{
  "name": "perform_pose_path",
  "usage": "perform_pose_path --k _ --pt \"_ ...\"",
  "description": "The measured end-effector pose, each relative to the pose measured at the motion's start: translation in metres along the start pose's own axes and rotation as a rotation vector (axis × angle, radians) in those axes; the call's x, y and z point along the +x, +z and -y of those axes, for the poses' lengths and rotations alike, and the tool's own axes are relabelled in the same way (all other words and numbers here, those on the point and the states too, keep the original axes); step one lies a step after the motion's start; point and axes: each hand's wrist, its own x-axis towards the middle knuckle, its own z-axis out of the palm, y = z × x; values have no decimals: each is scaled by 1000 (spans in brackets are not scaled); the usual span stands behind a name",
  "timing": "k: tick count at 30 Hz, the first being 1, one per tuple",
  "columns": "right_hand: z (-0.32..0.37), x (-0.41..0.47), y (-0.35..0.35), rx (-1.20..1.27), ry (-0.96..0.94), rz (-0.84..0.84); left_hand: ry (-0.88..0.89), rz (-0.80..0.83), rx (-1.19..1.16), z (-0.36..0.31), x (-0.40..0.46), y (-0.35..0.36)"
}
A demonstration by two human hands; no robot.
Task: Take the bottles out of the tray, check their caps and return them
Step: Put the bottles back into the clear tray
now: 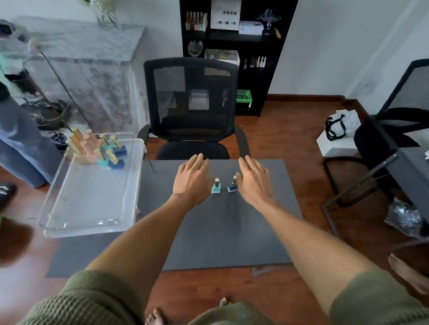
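Two small bottles stand upright on the grey table (259, 221): a light-blue bottle (216, 186) with a gold cap and a dark-blue bottle (232, 185) with a darker cap. My left hand (192, 180) lies flat just left of the light-blue one, fingers spread, holding nothing. My right hand (254, 181) lies flat just right of the dark-blue one, also with nothing in it. A clear plastic tray (88, 203) sits at the table's left edge. In its far corner stand several bottles (98, 149), amber, pink, teal and dark blue, with gold caps.
A black mesh chair (192, 107) faces the table's far side. Another person (10, 120) stands at the far left. A second chair and desk (402, 141) are at the right. A black shelf (233, 40) stands against the wall. Bare feet show below.
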Motion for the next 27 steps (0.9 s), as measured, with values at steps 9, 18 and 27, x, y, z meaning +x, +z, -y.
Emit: perform_pose_path --k 9,18,27 --pt "-25 4 34 120 -44 75 -38 32 -22 -24 10 42" --pt "-31 9 49 66 -103 110 -128 52 19 -30 19 68" --pt "-33 14 53 104 -94 184 -155 -17 -9 -32 18 76"
